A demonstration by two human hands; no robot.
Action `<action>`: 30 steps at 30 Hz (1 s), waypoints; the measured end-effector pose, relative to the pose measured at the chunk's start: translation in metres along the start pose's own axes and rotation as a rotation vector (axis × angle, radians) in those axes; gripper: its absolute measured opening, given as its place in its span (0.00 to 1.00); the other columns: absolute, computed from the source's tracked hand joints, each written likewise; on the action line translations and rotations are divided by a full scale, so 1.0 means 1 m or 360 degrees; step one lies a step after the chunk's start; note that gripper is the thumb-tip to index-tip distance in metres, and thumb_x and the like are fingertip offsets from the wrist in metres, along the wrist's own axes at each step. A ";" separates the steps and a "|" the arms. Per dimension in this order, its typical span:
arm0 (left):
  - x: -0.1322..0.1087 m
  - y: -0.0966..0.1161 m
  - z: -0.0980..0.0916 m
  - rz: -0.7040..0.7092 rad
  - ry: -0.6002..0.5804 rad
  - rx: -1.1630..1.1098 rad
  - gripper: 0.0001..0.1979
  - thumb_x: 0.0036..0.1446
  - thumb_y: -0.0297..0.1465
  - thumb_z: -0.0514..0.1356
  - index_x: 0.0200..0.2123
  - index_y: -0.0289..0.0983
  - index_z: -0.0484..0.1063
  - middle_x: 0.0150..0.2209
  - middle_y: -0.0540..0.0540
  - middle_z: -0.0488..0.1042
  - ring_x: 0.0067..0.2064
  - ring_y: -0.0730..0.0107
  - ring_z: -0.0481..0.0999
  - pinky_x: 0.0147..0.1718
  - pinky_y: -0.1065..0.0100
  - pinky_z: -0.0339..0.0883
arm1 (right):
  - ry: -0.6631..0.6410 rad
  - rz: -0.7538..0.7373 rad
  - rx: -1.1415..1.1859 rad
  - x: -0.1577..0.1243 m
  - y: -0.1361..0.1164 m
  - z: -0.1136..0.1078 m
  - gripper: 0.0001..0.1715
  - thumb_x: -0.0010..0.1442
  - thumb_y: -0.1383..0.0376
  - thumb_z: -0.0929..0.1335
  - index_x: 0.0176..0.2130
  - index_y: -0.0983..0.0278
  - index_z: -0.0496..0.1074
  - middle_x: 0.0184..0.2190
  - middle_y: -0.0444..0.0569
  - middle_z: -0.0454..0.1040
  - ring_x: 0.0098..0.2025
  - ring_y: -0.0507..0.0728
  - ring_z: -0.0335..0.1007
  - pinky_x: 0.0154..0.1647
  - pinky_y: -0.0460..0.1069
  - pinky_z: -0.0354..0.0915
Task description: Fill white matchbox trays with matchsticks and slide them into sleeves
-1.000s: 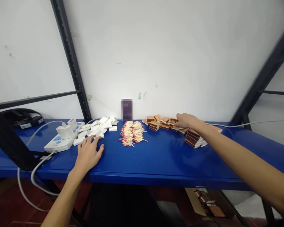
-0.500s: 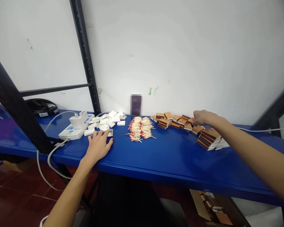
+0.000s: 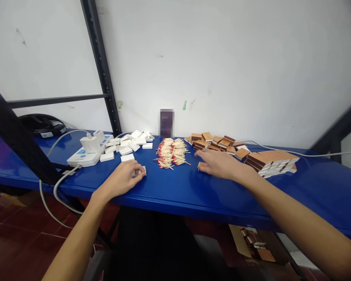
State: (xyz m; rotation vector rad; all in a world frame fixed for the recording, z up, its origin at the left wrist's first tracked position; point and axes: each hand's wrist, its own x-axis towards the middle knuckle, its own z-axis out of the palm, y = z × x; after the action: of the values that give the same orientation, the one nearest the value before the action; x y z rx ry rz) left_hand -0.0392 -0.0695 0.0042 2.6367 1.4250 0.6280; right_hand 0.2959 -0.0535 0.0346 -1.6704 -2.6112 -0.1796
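My left hand (image 3: 123, 176) has its fingers closed on a white matchbox tray (image 3: 144, 170) over the near part of the blue table. My right hand (image 3: 219, 163) grips a brown matchbox sleeve (image 3: 202, 166), mostly covered by the fingers. Between the hands, slightly farther back, lie red-tipped matches (image 3: 175, 152) in two rough rows. Behind my left hand is a loose heap of white trays (image 3: 136, 141). A jumble of brown matchbox sleeves (image 3: 215, 143) lies beyond my right hand, and matchboxes are stacked neatly (image 3: 273, 160) beside my right forearm.
A power strip (image 3: 86, 155) with plugs and cables is at the left, by a black shelf post (image 3: 101, 66). A dark pixelated object (image 3: 166, 123) leans on the wall. Another cable (image 3: 280, 150) runs along the back right. Below the table is a carton (image 3: 240, 242) holding matchbox pieces.
My right hand has come from the sleeve heap toward the middle, bringing a matchbox sleeve. My left hand has drawn a white tray nearer and to the right. The view has shifted slightly.
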 end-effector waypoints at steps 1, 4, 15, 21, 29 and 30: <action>-0.001 0.008 -0.001 0.0046 -0.0038 -0.0066 0.11 0.63 0.35 0.55 0.35 0.38 0.75 0.33 0.48 0.73 0.35 0.65 0.71 0.36 0.65 0.60 | 0.0096 -0.0065 0.0014 0.005 -0.012 0.001 0.17 0.63 0.60 0.64 0.51 0.64 0.69 0.48 0.59 0.75 0.47 0.64 0.72 0.38 0.51 0.62; -0.001 0.032 0.000 0.0174 -0.0123 -0.0159 0.10 0.64 0.35 0.55 0.34 0.38 0.74 0.33 0.48 0.72 0.35 0.67 0.70 0.37 0.66 0.60 | 0.0166 -0.0283 0.0201 0.025 -0.051 0.006 0.12 0.65 0.59 0.64 0.42 0.63 0.72 0.38 0.54 0.77 0.39 0.59 0.73 0.34 0.49 0.59; 0.000 0.040 0.012 0.0296 -0.0121 -0.0184 0.06 0.59 0.34 0.61 0.33 0.38 0.75 0.33 0.48 0.71 0.39 0.65 0.68 0.41 0.64 0.61 | 0.0233 -0.0200 0.0448 0.073 -0.081 0.025 0.08 0.60 0.62 0.68 0.35 0.65 0.75 0.32 0.52 0.78 0.36 0.57 0.72 0.32 0.47 0.57; -0.001 0.032 0.011 0.0245 -0.0095 -0.0226 0.06 0.56 0.34 0.63 0.36 0.39 0.75 0.35 0.48 0.71 0.42 0.62 0.69 0.43 0.62 0.63 | 0.0231 -0.0345 0.0603 0.071 -0.080 0.028 0.06 0.56 0.71 0.68 0.30 0.66 0.75 0.27 0.48 0.76 0.29 0.53 0.68 0.30 0.46 0.56; -0.002 0.026 0.008 0.0234 0.0010 -0.0361 0.18 0.56 0.37 0.64 0.49 0.41 0.73 0.46 0.46 0.68 0.50 0.60 0.69 0.52 0.60 0.64 | 0.0159 -0.0427 0.0799 0.053 -0.073 0.026 0.05 0.55 0.69 0.67 0.29 0.65 0.74 0.23 0.44 0.73 0.26 0.51 0.65 0.28 0.46 0.56; -0.002 0.026 0.008 0.0222 0.0018 -0.0369 0.19 0.56 0.37 0.63 0.51 0.41 0.72 0.48 0.45 0.67 0.51 0.60 0.69 0.54 0.60 0.63 | 0.0177 -0.0431 0.0803 0.050 -0.071 0.024 0.05 0.56 0.69 0.67 0.30 0.65 0.75 0.23 0.44 0.73 0.26 0.51 0.65 0.29 0.46 0.56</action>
State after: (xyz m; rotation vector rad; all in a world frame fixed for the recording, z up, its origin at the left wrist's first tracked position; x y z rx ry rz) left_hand -0.0170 -0.0852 0.0028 2.5661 1.1016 0.7715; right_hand 0.2116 -0.0346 0.0098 -1.1113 -2.5031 0.3422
